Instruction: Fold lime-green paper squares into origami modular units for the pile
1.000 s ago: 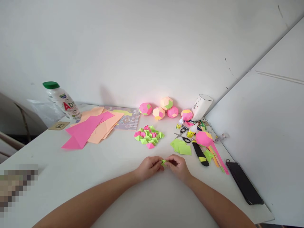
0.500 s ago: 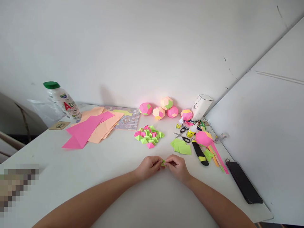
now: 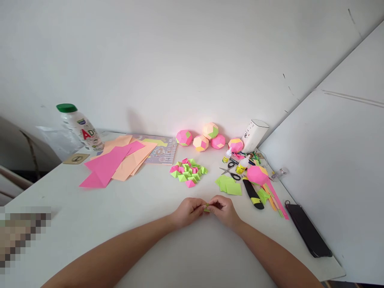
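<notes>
Between the fingertips of both hands is a small piece of green paper (image 3: 207, 209), mostly covered by the fingers. My left hand (image 3: 188, 211) pinches it from the left and my right hand (image 3: 223, 210) from the right, the fingertips almost meeting. Just beyond them lies a heap of small folded pink and green paper pieces (image 3: 188, 173). Flat green paper squares (image 3: 229, 186) overlap one another beyond my right hand. To the right of these is a black and yellow utility knife (image 3: 253, 194), and behind them lie open scissors (image 3: 230, 171).
Two glue bottles (image 3: 241, 165) stand behind the squares. Faceted paper balls (image 3: 201, 143) line the wall. Pink and peach sheets (image 3: 111, 164) partly cover a notebook (image 3: 163, 154). A white bottle (image 3: 81, 128) stands left; a black phone (image 3: 307, 230) lies near the right edge.
Both hands stay in nearly the same place. The green paper between the fingertips has shifted slightly. Everything else on the table lies as before.
</notes>
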Available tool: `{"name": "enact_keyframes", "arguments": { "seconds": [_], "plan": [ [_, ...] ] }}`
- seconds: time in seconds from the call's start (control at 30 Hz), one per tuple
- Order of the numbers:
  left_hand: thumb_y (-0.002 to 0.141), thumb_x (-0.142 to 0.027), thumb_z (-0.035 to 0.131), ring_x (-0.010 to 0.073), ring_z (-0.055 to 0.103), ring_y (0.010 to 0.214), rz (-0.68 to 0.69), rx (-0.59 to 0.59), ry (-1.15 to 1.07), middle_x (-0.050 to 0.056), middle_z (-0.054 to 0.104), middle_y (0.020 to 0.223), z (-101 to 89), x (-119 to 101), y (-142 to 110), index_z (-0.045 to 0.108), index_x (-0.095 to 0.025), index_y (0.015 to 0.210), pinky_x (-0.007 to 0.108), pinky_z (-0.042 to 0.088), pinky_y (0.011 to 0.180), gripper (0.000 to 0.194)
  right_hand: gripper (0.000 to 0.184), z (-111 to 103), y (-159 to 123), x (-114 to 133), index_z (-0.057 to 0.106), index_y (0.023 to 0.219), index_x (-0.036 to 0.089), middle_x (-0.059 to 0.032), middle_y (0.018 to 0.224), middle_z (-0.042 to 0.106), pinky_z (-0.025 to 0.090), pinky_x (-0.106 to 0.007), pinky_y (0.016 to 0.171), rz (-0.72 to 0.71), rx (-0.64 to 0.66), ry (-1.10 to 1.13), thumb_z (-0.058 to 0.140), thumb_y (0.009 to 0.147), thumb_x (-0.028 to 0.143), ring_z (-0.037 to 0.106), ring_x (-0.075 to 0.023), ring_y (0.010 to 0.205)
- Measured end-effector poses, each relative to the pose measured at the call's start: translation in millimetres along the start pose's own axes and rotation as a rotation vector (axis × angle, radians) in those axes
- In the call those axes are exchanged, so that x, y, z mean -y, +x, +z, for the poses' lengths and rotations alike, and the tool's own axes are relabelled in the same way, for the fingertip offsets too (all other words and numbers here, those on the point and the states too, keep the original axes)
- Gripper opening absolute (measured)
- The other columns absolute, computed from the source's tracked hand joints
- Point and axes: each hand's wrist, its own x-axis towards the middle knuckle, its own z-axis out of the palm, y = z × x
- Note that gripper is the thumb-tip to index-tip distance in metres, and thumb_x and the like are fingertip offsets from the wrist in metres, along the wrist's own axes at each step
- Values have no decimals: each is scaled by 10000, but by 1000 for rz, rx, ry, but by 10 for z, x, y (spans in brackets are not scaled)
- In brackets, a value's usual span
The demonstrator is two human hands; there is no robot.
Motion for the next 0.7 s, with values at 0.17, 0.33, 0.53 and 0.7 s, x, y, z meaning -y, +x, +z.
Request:
{"name": "enact_keyframes", "arguments": {
  "seconds": [0.17,0.33,0.53,0.7],
  "plan": [
    [859,-293,390,130,550,635,37,-4,28,32,648,726,-7,-13,7,648,-155,783,217,423,615,303,145,-1,13,6,630,690,166,-22,659,611,467,-268,561,13,16,-10,693,715,294,593,-149,598],
    [842,-328,424,109,476,558,-26,-38,-14,10,608,664,21,-22,3,618,-151,800,207,374,526,267,196,-27,38,-9,589,631,165,-17,649,585,425,-247,524,18,-2,13,692,708,313,538,-130,580],
    [766,-272,510,82,358,517,-38,-113,-7,-39,458,599,44,-18,15,557,-152,731,194,295,478,133,180,-61,45,-32,570,655,168,-12,684,551,388,-240,525,33,30,81,671,722,301,486,-117,588],
    [750,-234,505,80,337,520,-59,-102,-107,-46,422,587,28,-11,15,520,-155,669,191,288,470,115,198,-65,44,-65,562,662,165,-3,667,524,365,-238,514,80,81,135,675,716,318,454,-110,569]
  ]
}}
